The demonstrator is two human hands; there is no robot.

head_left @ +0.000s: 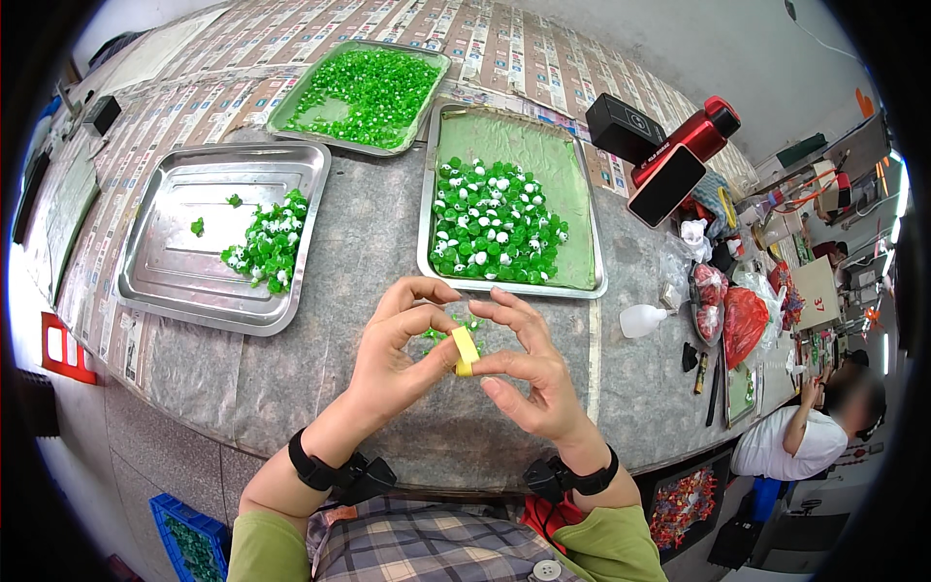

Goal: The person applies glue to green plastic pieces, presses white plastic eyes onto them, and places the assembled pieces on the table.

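Note:
A short yellow strip (466, 348), bent at its lower end, is between my two hands above the near part of the table. The thumb and forefinger of my left hand (398, 351) pinch it from the left. From the right, a fingertip of my right hand (535, 373) presses against its lower end, with the thumb just below. Whether the strip is tape or a stiffer band, I cannot tell. Behind my fingers, a few small green pieces (475, 330) lie on the table, partly hidden. Straight ahead is a green-lined tray (577, 223) heaped with green-and-white pieces.
A bare metal tray (160, 242) at left holds a small pile of green-and-white pieces. Another tray (427, 114) of green pieces lies farther back. At right are a phone (667, 186), a red bottle (693, 136), a black box (621, 126) and a white bottle (640, 320). Another person (800, 441) sits beyond.

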